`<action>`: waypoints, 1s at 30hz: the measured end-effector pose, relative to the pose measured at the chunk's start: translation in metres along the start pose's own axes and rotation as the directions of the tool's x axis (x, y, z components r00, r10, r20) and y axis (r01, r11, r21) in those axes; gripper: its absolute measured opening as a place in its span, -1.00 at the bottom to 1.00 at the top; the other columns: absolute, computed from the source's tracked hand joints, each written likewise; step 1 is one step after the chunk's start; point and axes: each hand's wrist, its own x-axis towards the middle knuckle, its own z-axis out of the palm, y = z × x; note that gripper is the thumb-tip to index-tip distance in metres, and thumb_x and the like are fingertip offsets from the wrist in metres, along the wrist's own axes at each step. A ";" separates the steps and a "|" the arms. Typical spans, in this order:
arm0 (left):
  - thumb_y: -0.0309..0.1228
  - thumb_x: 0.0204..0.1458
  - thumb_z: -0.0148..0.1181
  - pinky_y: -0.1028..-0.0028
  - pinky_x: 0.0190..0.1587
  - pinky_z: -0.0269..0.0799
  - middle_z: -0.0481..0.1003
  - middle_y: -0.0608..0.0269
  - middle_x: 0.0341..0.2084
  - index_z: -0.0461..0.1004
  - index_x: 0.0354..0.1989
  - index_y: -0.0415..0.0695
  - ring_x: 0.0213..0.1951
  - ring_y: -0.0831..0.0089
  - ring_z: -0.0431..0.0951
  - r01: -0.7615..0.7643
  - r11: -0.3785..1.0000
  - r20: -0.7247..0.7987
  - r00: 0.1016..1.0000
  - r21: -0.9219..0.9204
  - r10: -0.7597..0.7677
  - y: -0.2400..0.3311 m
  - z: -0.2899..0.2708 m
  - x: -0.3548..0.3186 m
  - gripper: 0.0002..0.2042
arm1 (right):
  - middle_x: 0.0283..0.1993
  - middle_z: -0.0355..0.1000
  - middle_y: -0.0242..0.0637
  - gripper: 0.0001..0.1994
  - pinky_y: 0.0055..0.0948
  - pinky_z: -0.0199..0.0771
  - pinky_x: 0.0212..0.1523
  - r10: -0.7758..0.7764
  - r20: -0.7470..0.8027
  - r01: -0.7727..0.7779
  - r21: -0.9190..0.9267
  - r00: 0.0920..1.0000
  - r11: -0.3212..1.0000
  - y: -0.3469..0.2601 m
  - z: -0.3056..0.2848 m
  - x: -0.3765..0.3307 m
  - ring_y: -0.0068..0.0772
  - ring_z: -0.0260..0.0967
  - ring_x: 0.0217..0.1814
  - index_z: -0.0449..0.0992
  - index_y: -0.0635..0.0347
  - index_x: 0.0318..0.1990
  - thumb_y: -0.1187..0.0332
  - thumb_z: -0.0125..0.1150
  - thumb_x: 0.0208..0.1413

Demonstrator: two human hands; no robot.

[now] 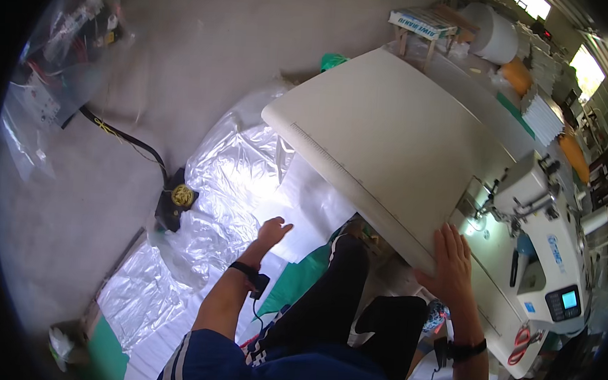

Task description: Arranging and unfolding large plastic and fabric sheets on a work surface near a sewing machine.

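Observation:
My right hand [449, 266] lies flat with its fingers stretched out on the near edge of a white sewing machine table [383, 125]. Just beyond its fingertips, a lit lamp shines on the needle area of a white sewing machine [545, 247]. Off to the left, my left hand [272, 234] hovers over white sheet material [302, 200] beside the table, fingers partly spread and nothing visible in them. Crumpled clear plastic film [233, 159] spreads around that material. Red-handled scissors [520, 344] rest at the table's right end, below the machine's small screen.
A black strap with a yellow coil [182, 196] lies by the film. At the far left hangs or lies a clear plastic bag [60, 60] of small items. A small wooden stool [429, 28] and a large white roll [494, 36] stand behind the table. My legs are under its edge.

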 end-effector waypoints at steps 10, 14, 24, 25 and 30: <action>-0.08 -0.07 0.11 0.11 0.02 0.22 0.35 0.06 -0.07 0.35 -0.09 -0.16 0.06 0.16 0.27 -0.182 0.860 -0.148 0.948 0.477 0.282 0.059 0.109 0.093 -0.54 | 0.18 0.11 0.14 -0.13 0.12 -0.02 0.19 -0.003 0.080 0.010 -0.079 0.997 0.997 0.000 0.015 0.027 0.19 0.01 0.26 0.19 0.35 0.10 0.06 0.39 -0.42; -0.17 -0.01 0.04 0.11 -0.05 0.30 0.39 0.03 -0.12 0.35 -0.12 -0.17 -0.01 0.14 0.36 -0.212 0.836 -0.271 0.881 0.506 0.387 0.050 0.174 0.107 -0.64 | 0.22 0.06 0.10 -0.07 0.12 0.02 0.17 0.014 0.127 0.009 -0.174 0.992 0.985 0.005 0.019 0.025 0.19 0.03 0.24 0.10 0.31 0.18 0.02 0.35 -0.40; -0.24 0.02 -0.02 0.12 -0.14 0.37 0.41 0.02 -0.18 0.35 -0.15 -0.18 -0.10 0.11 0.42 -0.162 0.915 -0.283 0.918 0.368 0.277 0.027 0.245 0.158 -0.69 | 0.20 0.14 0.09 -0.15 0.02 0.11 0.15 0.047 0.133 -0.022 -0.182 0.990 0.983 -0.007 0.020 0.038 0.16 0.10 0.21 0.16 0.29 0.19 -0.09 0.24 -0.20; -0.25 0.02 -0.03 0.12 -0.15 0.37 0.41 0.01 -0.19 0.35 -0.15 -0.18 -0.11 0.11 0.43 -0.167 0.920 -0.287 0.917 0.355 0.277 0.027 0.247 0.163 -0.70 | 0.20 0.14 0.09 -0.15 0.02 0.11 0.15 0.034 0.129 -0.011 -0.171 0.991 0.985 -0.007 0.020 0.039 0.16 0.10 0.21 0.16 0.29 0.19 -0.09 0.24 -0.20; -0.28 0.04 -0.06 0.12 -0.20 0.40 0.43 0.01 -0.22 0.35 -0.16 -0.18 -0.16 0.10 0.46 -0.181 0.940 -0.305 0.913 0.290 0.270 0.023 0.243 0.187 -0.72 | 0.20 0.15 0.06 -0.15 0.02 0.11 0.15 0.050 0.123 -0.023 -0.216 0.991 0.976 -0.008 0.020 0.038 0.13 0.11 0.22 0.15 0.26 0.21 -0.14 0.19 -0.17</action>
